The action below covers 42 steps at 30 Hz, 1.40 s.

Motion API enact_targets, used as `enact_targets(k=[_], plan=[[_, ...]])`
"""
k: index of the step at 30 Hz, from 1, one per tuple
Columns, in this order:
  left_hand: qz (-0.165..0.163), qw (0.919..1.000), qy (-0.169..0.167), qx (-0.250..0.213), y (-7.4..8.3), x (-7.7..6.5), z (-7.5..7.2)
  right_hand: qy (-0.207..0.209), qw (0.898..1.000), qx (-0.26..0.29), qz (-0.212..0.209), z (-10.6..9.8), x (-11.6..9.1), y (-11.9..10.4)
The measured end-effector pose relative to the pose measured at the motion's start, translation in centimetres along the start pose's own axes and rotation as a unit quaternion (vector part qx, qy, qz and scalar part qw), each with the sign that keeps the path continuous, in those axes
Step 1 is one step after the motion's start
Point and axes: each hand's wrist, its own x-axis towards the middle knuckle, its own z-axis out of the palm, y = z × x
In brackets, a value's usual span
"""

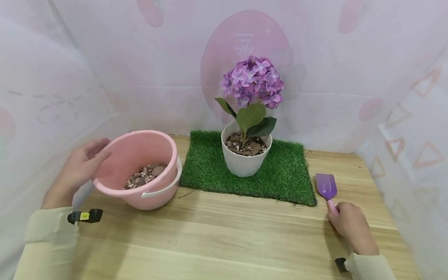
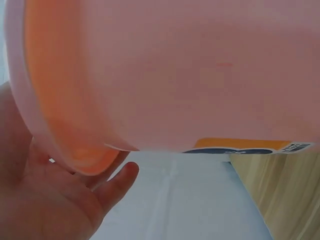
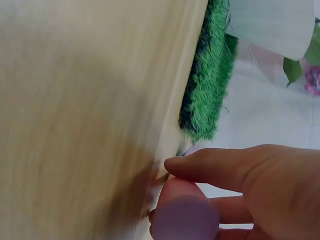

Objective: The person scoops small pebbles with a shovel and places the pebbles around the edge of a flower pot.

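At the left of the head view, my left hand [image 1: 78, 165] holds the rim of a pink bucket [image 1: 150, 200], thumb over the edge. The bucket leans, and brown soil with pale pebbles [image 1: 145, 177] lies inside. In the left wrist view the bucket's wall [image 2: 175, 90] fills most of the picture, my fingers at its lip. Over on the right, my right hand [image 1: 351, 225] grips the pink handle of a small shovel [image 1: 326, 187], its purple blade pointing away. The right wrist view shows thumb and fingers around the handle's end [image 3: 182, 217].
A white pot [image 1: 243, 165] with a purple hydrangea [image 1: 253, 83] stands on a green turf mat [image 1: 287, 186] at the back middle. Pale printed cloth [image 1: 168, 58] walls the wooden table [image 1: 217, 233] at the back and both sides.
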Motion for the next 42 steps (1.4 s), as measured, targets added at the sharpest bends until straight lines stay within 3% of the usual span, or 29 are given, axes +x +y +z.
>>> enact_targets(k=[3, 9, 17, 21, 27, 37, 42], plan=[[-0.011, 0.9999, 0.004, -0.007, -0.6, 0.2, -0.1, -0.007, 1.000, 0.014, 0.012, -0.2, 0.1, 0.3], [-0.001, 0.9989, 0.046, -0.013, -1.9, 0.5, 0.7, -0.003, 0.999, 0.035, 0.027, -0.6, 0.2, 1.0], [-0.013, 0.9968, 0.061, -0.050, -2.3, 0.5, 0.9, 0.070, 0.996, 0.048, 0.018, -0.7, 0.2, 1.7], [-0.018, 0.9943, 0.064, -0.084, -2.7, 0.4, 0.7, 0.101, 0.993, 0.062, 0.017, -0.6, 0.1, 1.7], [-0.015, 0.9849, 0.051, -0.165, -3.2, 0.4, 0.4, 0.115, 0.988, 0.095, 0.037, -0.9, 0.1, 1.4], [-0.028, 0.9864, 0.031, -0.159, -3.4, 0.5, 0.5, 0.161, 0.982, 0.087, 0.041, -1.2, 0.2, 1.2], [-0.025, 0.9912, 0.029, -0.126, -3.1, 0.5, 1.0, 0.176, 0.980, 0.079, 0.041, -1.3, 0.0, 1.4]])
